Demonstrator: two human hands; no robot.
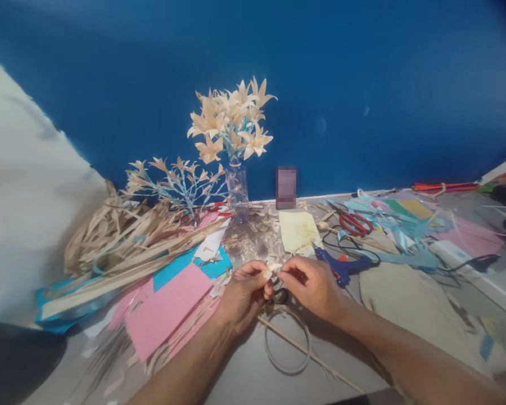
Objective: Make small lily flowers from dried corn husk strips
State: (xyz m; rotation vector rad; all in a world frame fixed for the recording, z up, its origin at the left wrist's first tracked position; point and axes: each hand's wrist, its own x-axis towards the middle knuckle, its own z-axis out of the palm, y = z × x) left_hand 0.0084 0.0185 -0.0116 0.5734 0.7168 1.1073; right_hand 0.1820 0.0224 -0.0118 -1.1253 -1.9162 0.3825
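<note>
Close together at the middle of the work surface, both my hands pinch one small cream-coloured piece [272, 271], maybe a petal or strip of dried husk; its exact kind is too small to make out. My left hand [248, 287] grips its left side, fingers curled. On the other side, the thumb and forefinger of my right hand [312, 284] close on it. Just below lie a grey ring [287, 371] and a thin stick [320, 363]. Right beside my right hand rests a blue glue gun [341, 267].
A clear bottle [236, 194] holds cream flowers [231, 118] before the blue wall. Dried husks [109, 236] pile at left, beside pink sheets [168, 309]. Red-handled scissors [356, 223], a yellow paper [299, 232], and a beige cloth [409, 304] lie further right.
</note>
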